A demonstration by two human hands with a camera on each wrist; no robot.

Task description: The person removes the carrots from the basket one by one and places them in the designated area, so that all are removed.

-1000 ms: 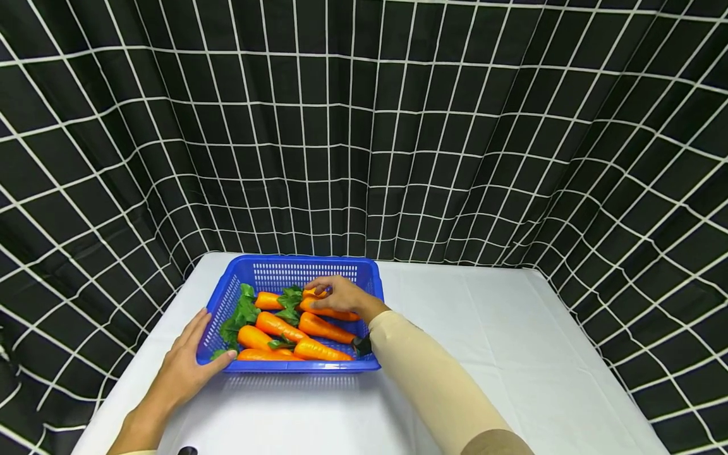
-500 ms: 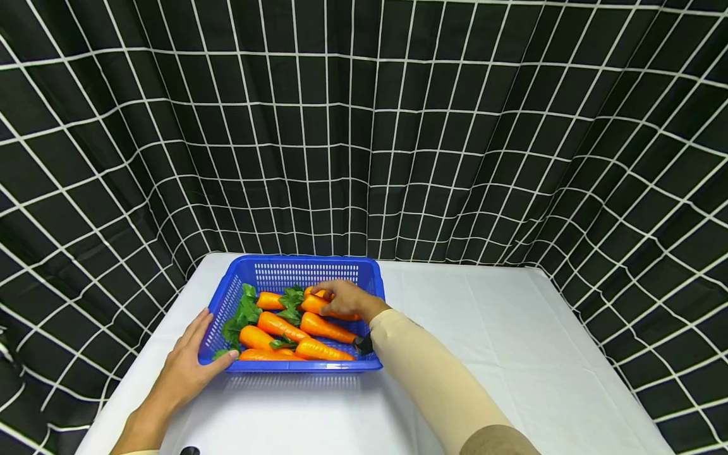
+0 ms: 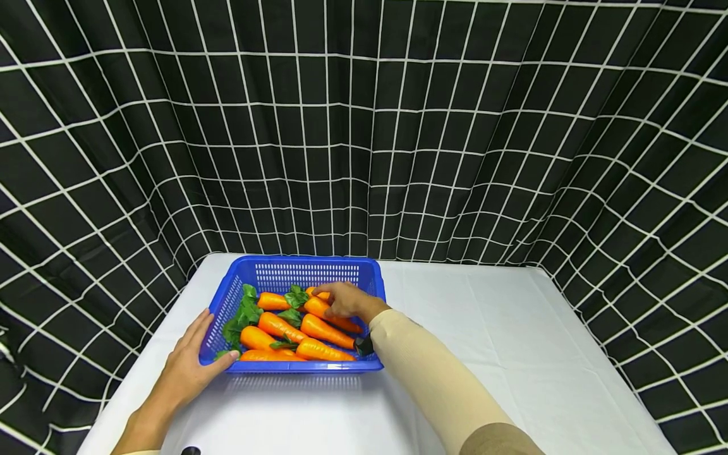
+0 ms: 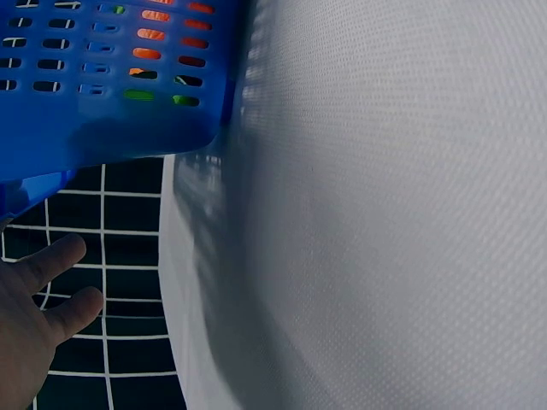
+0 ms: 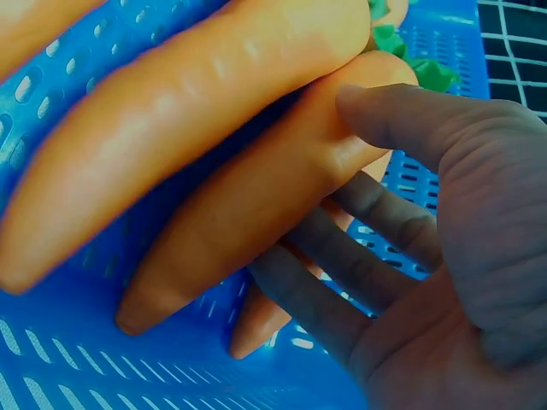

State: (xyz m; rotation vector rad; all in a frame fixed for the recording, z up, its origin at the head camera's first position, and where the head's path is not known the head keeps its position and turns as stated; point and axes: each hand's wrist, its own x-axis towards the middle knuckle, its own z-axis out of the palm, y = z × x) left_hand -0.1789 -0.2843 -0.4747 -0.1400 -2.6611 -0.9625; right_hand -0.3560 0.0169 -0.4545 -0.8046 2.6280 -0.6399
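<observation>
Several carrots (image 3: 327, 331) inside a blue basket (image 3: 301, 367)

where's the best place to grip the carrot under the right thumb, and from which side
Probably near the thick end of that carrot, coming from its far side in the head view, thumb over it and fingers beneath: it tapers to a slim tip, and a neighbouring carrot crowds its other side.

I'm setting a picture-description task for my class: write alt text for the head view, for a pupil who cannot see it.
A person's right hand grips an orange carrot among others in a blue basket, while the left hand rests at the basket's left side. The basket stands on a white table before a black curtain with white grid lines.
</observation>
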